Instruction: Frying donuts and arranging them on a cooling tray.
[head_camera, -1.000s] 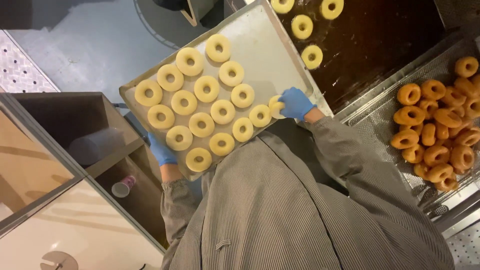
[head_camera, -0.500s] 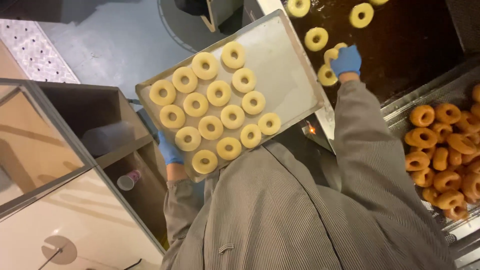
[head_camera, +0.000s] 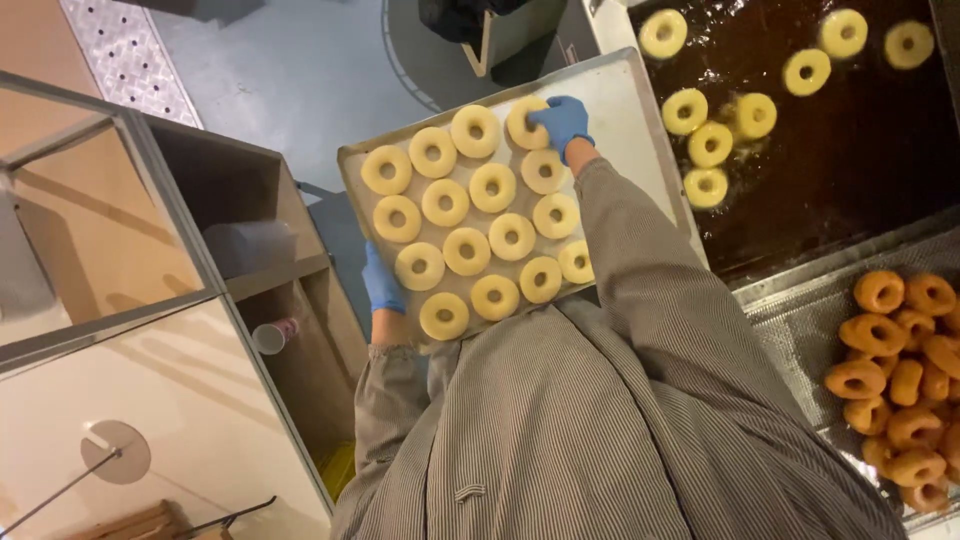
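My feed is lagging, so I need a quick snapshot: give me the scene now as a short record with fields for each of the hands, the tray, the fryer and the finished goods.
left hand: blue glove, grips the tray's edge
right hand: blue glove, on a raw ring at the tray's far end
tray: metal, holds pale dough rings, far end bare
fryer: dark oil, pale rings afloat
fried doughnuts: brown, piled on a metal rack at right

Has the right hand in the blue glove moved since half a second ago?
Yes. The right hand in the blue glove has come back from over the dark oil of the fryer to the metal baking tray, onto a pale raw dough ring.
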